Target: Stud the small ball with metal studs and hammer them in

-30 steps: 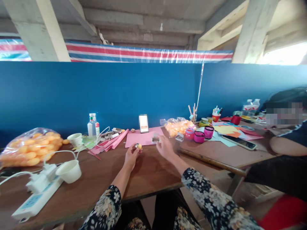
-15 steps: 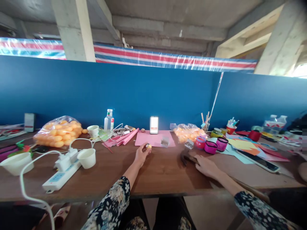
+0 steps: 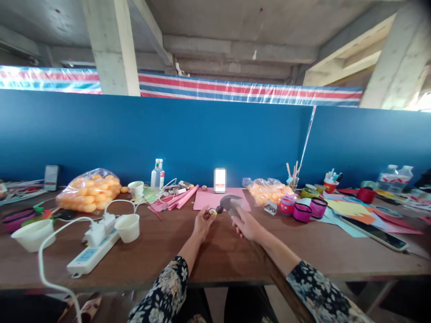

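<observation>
My left hand (image 3: 202,224) pinches a small shiny gold-and-silver round piece (image 3: 212,211) in its fingertips, above the brown table. Its exact kind is too small to make out. My right hand (image 3: 248,224) is wrapped around a hammer (image 3: 230,202) close to its dark head. The striking face points left, right beside the round piece; whether they touch I cannot tell. The long wooden handle runs back under my right forearm toward the lower right. Behind both hands lies a pink sheet (image 3: 202,198), partly covered by the hammer head.
A power strip (image 3: 85,258) with cables and white cups (image 3: 127,228) stands at left, before a bag of orange balls (image 3: 89,190). Another bag of balls (image 3: 267,190), pink-purple cuffs (image 3: 302,212), coloured paper (image 3: 350,207) and a phone (image 3: 373,233) lie at right.
My right hand has lifted the hammer from the table at right and brought it left beside the round piece. My left hand still holds the piece. The view has shifted slightly.
</observation>
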`<state>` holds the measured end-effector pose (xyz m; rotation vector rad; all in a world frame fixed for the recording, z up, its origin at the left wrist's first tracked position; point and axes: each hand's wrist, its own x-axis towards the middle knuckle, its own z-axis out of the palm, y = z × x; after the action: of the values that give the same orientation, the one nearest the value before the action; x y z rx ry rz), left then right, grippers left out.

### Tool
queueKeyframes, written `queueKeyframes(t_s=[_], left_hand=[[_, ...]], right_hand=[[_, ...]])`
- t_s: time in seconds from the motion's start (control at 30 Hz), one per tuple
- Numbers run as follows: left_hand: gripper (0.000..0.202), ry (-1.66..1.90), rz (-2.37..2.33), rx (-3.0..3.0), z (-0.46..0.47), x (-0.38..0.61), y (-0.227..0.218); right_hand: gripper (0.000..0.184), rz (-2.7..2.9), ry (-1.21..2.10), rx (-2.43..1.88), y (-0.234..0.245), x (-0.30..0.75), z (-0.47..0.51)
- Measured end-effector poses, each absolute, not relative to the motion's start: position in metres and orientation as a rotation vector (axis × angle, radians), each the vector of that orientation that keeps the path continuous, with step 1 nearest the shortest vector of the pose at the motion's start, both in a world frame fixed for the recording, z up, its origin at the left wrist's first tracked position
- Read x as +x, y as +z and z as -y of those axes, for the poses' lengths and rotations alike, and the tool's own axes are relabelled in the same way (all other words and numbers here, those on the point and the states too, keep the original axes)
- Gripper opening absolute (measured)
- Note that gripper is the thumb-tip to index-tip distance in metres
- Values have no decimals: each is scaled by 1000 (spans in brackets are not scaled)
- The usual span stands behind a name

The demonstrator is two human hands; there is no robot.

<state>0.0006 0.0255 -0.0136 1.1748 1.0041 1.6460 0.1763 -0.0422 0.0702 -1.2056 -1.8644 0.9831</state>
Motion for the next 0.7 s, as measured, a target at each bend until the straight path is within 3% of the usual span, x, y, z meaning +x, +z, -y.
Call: queueKeyframes(t_s=[0.3, 0.7], left_hand=[[44, 1627, -981, 1189, -24, 1, -12], [48, 1612, -996, 1161, -19, 1, -6]], right_hand=[[11, 1986, 867, -1259, 72, 163, 21], [14, 1956, 840, -1260, 82, 164, 27]])
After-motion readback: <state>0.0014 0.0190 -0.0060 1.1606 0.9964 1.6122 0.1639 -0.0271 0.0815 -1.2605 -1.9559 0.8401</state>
